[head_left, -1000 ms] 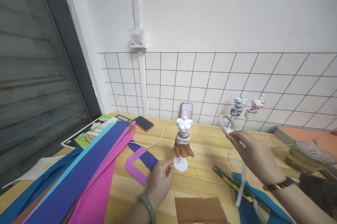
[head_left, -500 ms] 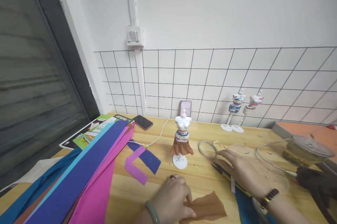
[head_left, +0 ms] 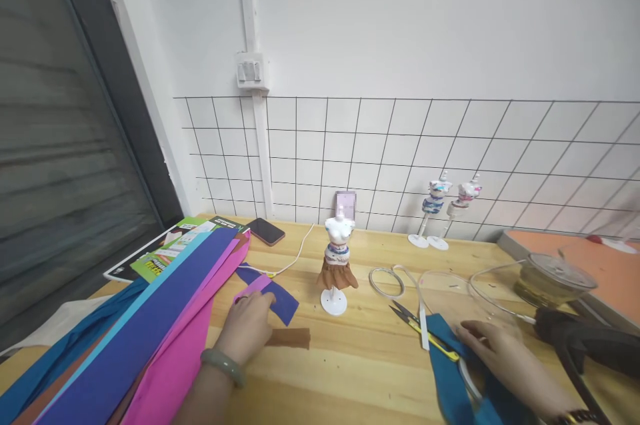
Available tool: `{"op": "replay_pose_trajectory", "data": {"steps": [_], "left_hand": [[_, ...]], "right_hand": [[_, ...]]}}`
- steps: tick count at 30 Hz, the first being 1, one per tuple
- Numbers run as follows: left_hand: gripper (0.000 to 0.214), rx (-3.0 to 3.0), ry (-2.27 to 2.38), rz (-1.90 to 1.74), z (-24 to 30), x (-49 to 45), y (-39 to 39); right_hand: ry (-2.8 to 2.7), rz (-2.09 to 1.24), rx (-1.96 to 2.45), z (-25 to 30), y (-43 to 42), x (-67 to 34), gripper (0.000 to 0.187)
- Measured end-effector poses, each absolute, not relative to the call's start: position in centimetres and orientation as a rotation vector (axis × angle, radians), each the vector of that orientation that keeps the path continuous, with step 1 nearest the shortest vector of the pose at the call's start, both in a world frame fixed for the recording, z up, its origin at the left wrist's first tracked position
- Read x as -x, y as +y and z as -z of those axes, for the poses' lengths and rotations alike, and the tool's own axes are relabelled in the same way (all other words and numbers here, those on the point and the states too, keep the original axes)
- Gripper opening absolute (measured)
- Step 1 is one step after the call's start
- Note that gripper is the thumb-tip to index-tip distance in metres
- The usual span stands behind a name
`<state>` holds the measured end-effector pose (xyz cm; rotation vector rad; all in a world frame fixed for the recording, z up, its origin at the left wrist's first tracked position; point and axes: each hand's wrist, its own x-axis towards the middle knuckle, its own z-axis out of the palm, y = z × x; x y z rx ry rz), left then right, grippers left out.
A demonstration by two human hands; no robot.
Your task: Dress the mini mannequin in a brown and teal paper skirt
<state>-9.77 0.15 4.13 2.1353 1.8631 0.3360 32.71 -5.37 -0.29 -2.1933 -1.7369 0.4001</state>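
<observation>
My left hand [head_left: 249, 325], with a jade-coloured bangle, is closed at the left of the table's middle. A small brown fabric piece [head_left: 293, 338] sticks out from its thumb side; the fingertips are mostly hidden. Under the fingers lie a pink fabric strip [head_left: 255, 285] and a dark blue fabric piece [head_left: 285, 305]. My right hand [head_left: 493, 348] is at the teal fabric [head_left: 445, 372], fingers loosely bent and apart. Yellow-handled scissors [head_left: 430, 335] and a white strip [head_left: 424, 326] lie beside that fabric. A small white mannequin [head_left: 340, 230] wearing a brown ruffled skirt [head_left: 337, 274] stands between my hands.
Long coloured fabric lengths [head_left: 165, 318] cover the left side. A phone [head_left: 267, 231] and white cable [head_left: 299, 254] lie behind. Two more mannequins [head_left: 437, 188] stand at the wall. At right are a coil [head_left: 386, 282], a clear container [head_left: 555, 275] and a black tool [head_left: 595, 338].
My left hand has moved left, and the brown fabric piece has shifted left with it. My right hand has moved off the scissors toward the teal fabric. The view has shifted slightly.
</observation>
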Motion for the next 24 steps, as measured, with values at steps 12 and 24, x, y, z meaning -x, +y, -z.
{"op": "replay_pose_trajectory", "data": {"steps": [12,24], "left_hand": [[0.018,-1.573,1.247,-0.938,-1.9,2.7,-0.5],[0.036,-0.694,0.832,-1.006,-1.9,-0.3,-0.6]], "right_hand": [[-1.893,-0.282,2.162,-0.7,-5.2,-30.6,0.028],[-1.651,-1.432,1.283,-5.8,-7.2,-23.6,0.023]]}}
